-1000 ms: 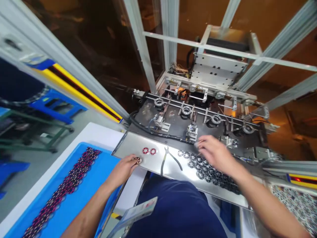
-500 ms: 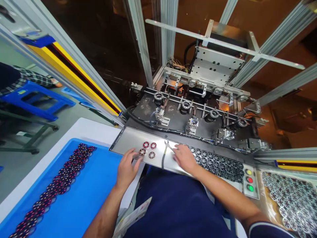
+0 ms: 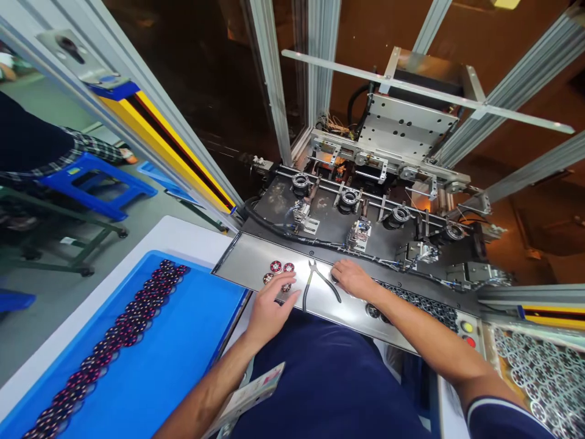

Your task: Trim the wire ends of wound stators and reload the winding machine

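My left hand [image 3: 273,308] hovers over a small group of round discs with red and copper-coloured segments [image 3: 275,266], its fingers apart. It partly covers the lower discs. Right of it, side cutters with dark handles [image 3: 315,279] lie spread on the metal ledge [image 3: 247,259], jaws pointing away from me. Beyond the cutters, my right hand [image 3: 353,279] is low over the ledge with fingers curled together. A small roundish part seems to show at its fingertips, but it is too hidden to name.
Dark metal rings [image 3: 423,305] crowd the ledge's right end, beside coloured push buttons [image 3: 467,327]. A machine with several round fixtures [image 3: 350,199] stands behind. At left, a blue tray [image 3: 183,341] holds rows of discs. More rings [image 3: 543,372] lie far right. A seated person is at far left.
My left hand has moved right, over the discs. My right hand has shifted away from the cutters, whose second handle now shows. Some dark rings near my right forearm have come into view.
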Action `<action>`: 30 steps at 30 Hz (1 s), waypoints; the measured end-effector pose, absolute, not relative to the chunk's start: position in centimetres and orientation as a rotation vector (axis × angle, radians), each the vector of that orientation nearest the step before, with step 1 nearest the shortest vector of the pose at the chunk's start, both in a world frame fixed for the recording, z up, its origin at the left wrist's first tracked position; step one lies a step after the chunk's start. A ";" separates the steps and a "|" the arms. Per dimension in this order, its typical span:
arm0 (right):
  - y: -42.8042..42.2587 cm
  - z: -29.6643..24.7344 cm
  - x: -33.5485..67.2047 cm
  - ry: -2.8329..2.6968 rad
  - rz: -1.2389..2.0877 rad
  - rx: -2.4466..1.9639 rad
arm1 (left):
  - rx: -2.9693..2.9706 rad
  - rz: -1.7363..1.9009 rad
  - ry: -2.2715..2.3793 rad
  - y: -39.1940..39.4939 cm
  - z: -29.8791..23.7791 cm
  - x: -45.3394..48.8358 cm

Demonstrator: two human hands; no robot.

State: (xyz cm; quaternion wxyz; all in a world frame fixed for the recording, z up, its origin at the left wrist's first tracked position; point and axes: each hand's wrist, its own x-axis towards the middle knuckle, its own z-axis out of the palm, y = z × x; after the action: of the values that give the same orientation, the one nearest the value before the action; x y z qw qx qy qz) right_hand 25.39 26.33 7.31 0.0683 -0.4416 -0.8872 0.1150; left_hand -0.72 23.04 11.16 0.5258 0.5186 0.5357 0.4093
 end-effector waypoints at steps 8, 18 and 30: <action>24.8 14.6 21.2 -2.356 0.384 -0.968 | 0.850 0.834 0.891 22.6 13.3 3.7; 23.4 17.8 19.7 -1.953 0.250 -0.974 | 0.464 0.965 0.602 22.8 15.6 4.1; 26.2 20.9 22.7 -1.706 1.838 -0.791 | 0.816 0.844 0.548 23.6 16.0 2.2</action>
State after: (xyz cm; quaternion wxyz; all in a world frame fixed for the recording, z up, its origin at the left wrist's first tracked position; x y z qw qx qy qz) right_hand 22.72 26.17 20.88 0.2532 -0.2912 -0.6278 0.6760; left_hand 2.19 23.59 16.00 0.7975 0.3798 0.2552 0.3933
